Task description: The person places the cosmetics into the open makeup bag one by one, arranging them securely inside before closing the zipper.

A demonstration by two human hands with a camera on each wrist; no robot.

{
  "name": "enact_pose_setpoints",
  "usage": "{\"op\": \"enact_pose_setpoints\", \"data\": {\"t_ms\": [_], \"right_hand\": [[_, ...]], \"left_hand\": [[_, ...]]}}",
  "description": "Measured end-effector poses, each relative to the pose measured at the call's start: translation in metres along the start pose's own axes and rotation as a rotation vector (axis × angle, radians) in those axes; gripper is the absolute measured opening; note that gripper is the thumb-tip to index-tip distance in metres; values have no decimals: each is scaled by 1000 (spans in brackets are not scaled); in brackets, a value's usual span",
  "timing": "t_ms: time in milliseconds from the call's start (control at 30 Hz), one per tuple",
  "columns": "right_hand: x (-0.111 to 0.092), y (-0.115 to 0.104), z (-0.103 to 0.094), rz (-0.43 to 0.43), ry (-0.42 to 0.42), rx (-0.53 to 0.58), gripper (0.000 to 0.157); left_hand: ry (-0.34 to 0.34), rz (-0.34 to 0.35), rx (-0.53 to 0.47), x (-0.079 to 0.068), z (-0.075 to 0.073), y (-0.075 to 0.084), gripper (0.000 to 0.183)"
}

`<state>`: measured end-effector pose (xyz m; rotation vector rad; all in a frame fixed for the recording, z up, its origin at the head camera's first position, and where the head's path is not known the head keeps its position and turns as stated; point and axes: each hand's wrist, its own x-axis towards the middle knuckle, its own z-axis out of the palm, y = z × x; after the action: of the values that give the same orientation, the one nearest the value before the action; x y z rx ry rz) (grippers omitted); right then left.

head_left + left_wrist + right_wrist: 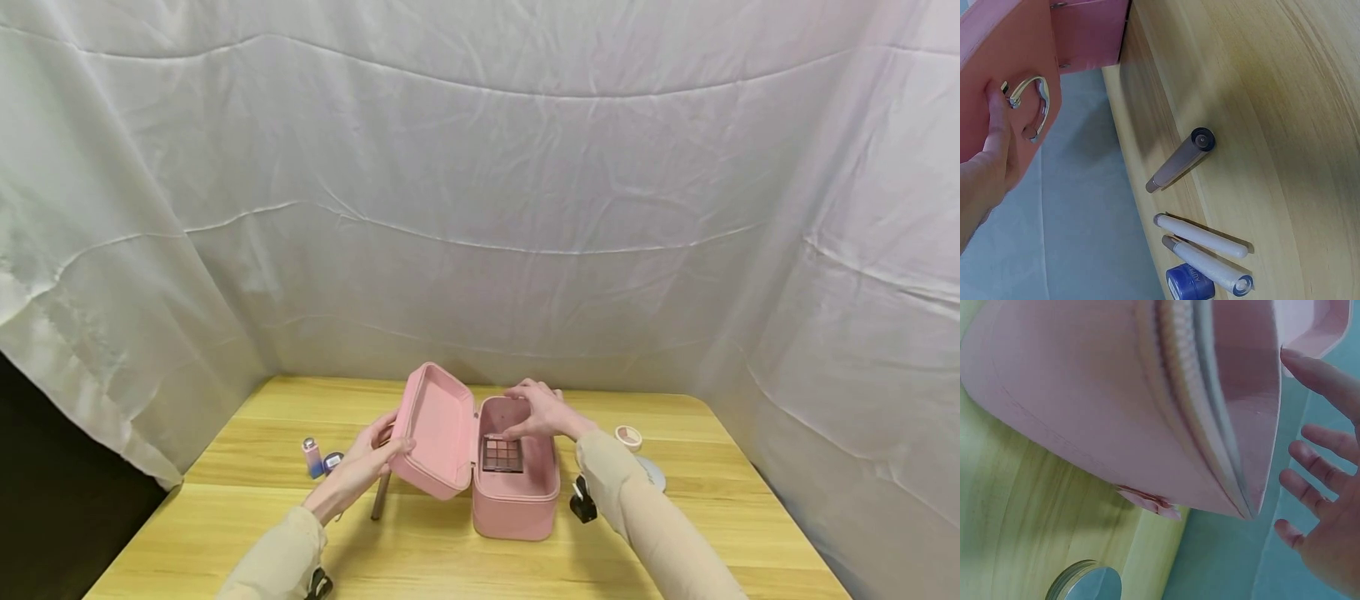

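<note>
A pink cosmetic case [513, 518] stands on the table with its lid [438, 429] swung out to the left. My left hand [363, 460] grips the lid's left edge, thumb over the rim; in the left wrist view a gold-coloured handle [1042, 103] shows beside the fingers. Inside the case lies a makeup palette [502, 456] with several pans of colour. Over the far part of the case is my right hand [546, 414], palm down. The right wrist view shows that hand [1332, 481] with its fingers spread beside the case's rim, holding nothing.
Left of the lid are a pink-and-blue tube [312, 458], a blue jar [1190, 282], a brown tube [1179, 161] and two pale slender sticks, one of them a white stick [1200, 235]. A round compact [628, 437] and a pale round item [652, 473] lie to the right. Grey curtains [480, 208] enclose the table.
</note>
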<state>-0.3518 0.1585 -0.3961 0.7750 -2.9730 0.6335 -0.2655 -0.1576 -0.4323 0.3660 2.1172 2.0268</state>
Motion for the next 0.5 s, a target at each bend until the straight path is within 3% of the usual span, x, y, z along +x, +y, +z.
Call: {"op": "enact_pose_setpoints", "data": {"t_ms": [500], "right_hand": [[-21,7,-11,-30,71,87,76]], "left_hand": [[-5,10,0,0,0,0,77]]}}
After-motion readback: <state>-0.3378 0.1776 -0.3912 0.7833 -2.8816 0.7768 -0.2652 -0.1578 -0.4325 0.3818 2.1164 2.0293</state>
